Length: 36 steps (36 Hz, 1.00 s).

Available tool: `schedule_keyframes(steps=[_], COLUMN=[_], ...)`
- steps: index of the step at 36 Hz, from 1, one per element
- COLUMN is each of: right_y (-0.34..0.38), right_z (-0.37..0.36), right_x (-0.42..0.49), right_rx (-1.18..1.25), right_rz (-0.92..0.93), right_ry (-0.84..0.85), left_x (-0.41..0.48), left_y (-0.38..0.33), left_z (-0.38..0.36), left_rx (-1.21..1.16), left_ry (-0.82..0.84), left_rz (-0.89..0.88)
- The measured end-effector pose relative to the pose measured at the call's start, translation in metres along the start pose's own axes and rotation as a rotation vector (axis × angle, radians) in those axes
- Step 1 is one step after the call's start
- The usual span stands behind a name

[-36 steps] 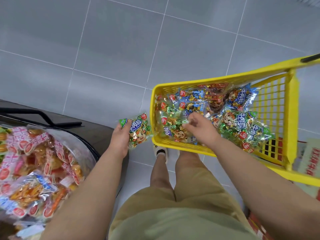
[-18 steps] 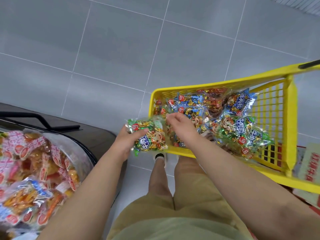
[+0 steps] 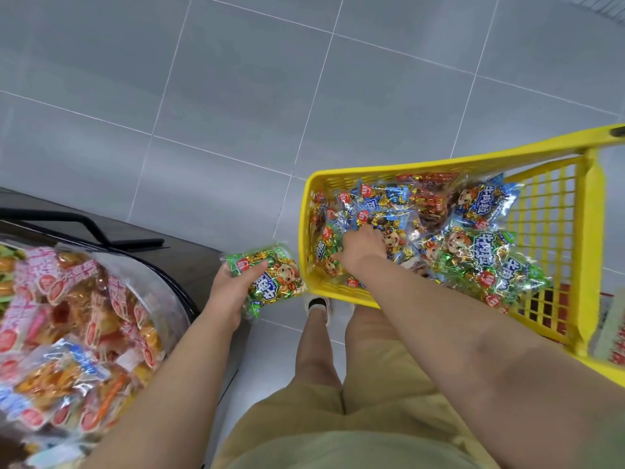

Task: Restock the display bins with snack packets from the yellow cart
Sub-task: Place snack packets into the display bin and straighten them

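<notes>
Head view: the left hand [image 3: 226, 294] clasps a green snack packet [image 3: 275, 277] just outside the yellow cart [image 3: 306, 231]; the right hand [image 3: 363, 247] is sunk among the cart's loose packets [image 3: 473, 255].
The held packet is glossy, crinkled film with a cartoon face, a round red badge and white characters, the thumb pressed across its top; the cart is lattice-walled plastic; a blue packet [image 3: 483, 204] inside reads "牛肉粒"; whether the buried right fingers grip anything cannot be told; at left a clear, round-walled display bin [image 3: 165, 299] holds pink-and-orange packets, their print blurred.
</notes>
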State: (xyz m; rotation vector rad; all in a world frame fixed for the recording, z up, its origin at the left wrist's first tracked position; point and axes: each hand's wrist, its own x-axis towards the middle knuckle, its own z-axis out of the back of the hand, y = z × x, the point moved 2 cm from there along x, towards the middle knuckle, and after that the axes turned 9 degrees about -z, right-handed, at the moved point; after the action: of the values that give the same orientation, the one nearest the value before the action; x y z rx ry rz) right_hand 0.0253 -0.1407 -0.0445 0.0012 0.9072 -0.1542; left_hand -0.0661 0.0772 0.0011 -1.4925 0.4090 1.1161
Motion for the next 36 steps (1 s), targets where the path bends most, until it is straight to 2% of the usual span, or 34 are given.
schedule_keyframes(steps=[2,5,9,12,14,22,27,32,36], right_y=[-0.005,-0.019,-0.045,-0.061,-0.066,-0.054,-0.018,0.034,0.076], right_z=[-0.001,-0.001,0.012,0.027,0.039,0.081,0.098,0.092,0.068], right_x=[-0.007,-0.023,-0.045,-0.062,-0.074,-0.109,-0.143,-0.187,-0.22], right_rx=[0.138,0.53,0.764,1.018,1.101,1.166,1.301,1.159,1.073], right_rz=[0.107,0.164,0.116,0.072,0.046,0.104,0.203,0.302,0.394], right_ry=[0.045,0.072,-0.021,0.017,0.067,0.279,0.518,0.59,0.722], left_x=[-0.002,-0.006,-0.013,-0.023,-0.032,-0.09,-0.14,-0.187,-0.227], left_y=[-0.002,-0.008,-0.019,-0.029,-0.036,-0.05,-0.032,0.012,0.05], left_z=[-0.001,-0.003,-0.003,0.0,0.004,0.028,0.056,0.096,0.132], left_rx=[0.019,0.029,0.023,0.031,0.008,-0.145,-0.156,-0.164,-0.233], left_ry=[0.011,0.017,0.035,0.053,0.043,-0.02,-0.152,-0.287,-0.459], left_rz=[-0.016,-0.032,-0.059,-0.091,-0.112,-0.213,-0.295,-0.334,-0.363])
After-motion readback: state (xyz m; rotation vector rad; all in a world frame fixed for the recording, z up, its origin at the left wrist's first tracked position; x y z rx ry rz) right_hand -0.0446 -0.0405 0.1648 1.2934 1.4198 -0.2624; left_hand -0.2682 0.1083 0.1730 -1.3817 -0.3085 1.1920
